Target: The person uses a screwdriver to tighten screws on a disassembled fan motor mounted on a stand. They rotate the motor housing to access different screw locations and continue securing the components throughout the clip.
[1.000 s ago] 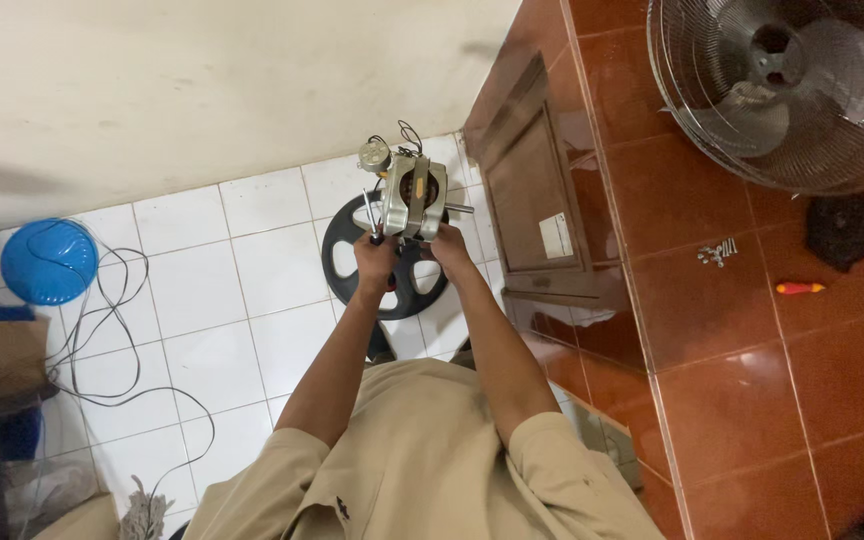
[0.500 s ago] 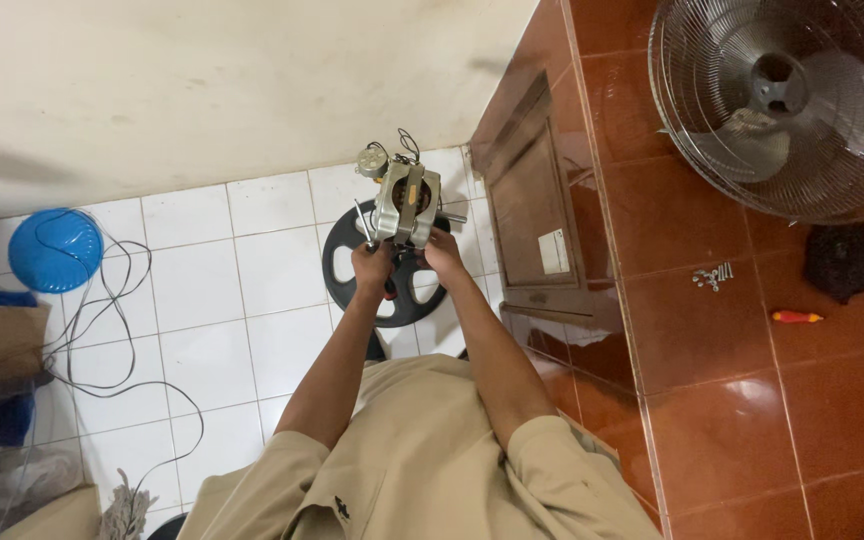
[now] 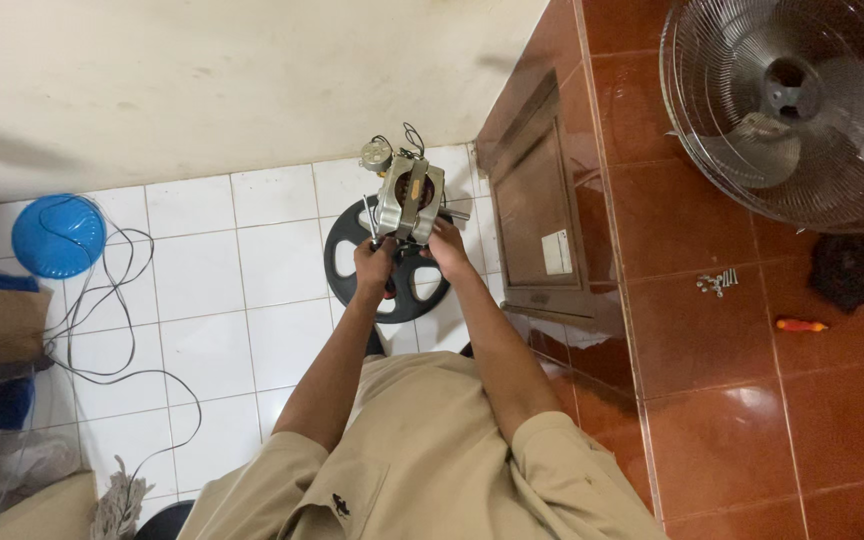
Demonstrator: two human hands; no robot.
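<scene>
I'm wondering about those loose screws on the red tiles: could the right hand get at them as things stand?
Probably not at once. The right hand grips the fan motor together with the left hand, and the screws lie well off to the side; nothing blocks the way, though.

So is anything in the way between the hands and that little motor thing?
No, nothing. The left hand and right hand already hold the motor from both sides, above the black round base.

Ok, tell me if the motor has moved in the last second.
No, not noticeably: the motor sits over the black wheel's top edge, left of the wooden panel, as before.
</scene>
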